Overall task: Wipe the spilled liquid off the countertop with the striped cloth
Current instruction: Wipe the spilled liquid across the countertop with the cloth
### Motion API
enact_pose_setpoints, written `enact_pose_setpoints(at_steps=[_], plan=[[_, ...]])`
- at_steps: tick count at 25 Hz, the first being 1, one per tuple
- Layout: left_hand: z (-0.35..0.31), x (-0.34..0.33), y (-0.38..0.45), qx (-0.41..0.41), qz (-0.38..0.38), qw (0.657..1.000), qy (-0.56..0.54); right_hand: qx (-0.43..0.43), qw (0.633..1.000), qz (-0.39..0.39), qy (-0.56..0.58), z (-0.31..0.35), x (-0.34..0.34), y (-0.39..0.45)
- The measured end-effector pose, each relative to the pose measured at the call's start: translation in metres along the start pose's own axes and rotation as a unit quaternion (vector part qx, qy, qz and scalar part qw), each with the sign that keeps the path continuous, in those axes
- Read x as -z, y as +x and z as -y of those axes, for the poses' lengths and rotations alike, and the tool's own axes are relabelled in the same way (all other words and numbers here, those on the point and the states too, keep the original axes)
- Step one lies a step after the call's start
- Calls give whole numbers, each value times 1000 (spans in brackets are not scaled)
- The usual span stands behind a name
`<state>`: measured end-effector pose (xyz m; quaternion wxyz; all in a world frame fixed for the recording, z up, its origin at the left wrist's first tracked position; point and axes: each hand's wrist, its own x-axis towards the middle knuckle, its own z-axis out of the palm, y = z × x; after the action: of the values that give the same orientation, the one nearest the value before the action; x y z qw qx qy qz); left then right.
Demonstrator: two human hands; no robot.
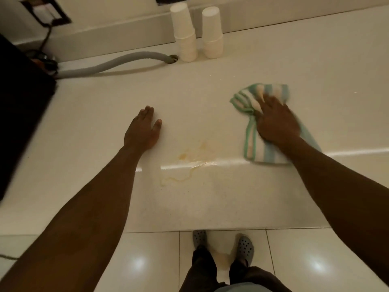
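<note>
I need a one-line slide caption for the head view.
Right hand presses striped cloth on countertop, beside yellowish spill.

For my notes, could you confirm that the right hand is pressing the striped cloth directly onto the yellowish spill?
Not quite: in the head view the right hand presses the striped cloth onto the countertop to the right of the yellowish spill, not on it.
</note>
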<state>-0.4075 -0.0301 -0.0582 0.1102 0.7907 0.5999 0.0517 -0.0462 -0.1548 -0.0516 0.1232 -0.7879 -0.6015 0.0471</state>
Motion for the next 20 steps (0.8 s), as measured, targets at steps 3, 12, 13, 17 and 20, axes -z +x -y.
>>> enact_pose_setpoints(at_steps=[3, 12, 13, 17, 20], plan=[[15, 5, -21, 27, -11, 1000, 9, 88, 995, 43, -2, 71, -28, -1], [80, 9, -69, 132, -21, 991, 2, 160, 987, 29, -16, 14, -16, -25], [92, 11, -73, 141, -27, 990, 3, 114, 993, 36, -9, 16, -17, -13], [137, 22, -86, 174, -29, 984, 10, 64, 997, 44, 0, 72, -29, 3], [165, 31, -93, 180, -34, 983, 16, 87, 995, 49, -5, 125, -45, -14]])
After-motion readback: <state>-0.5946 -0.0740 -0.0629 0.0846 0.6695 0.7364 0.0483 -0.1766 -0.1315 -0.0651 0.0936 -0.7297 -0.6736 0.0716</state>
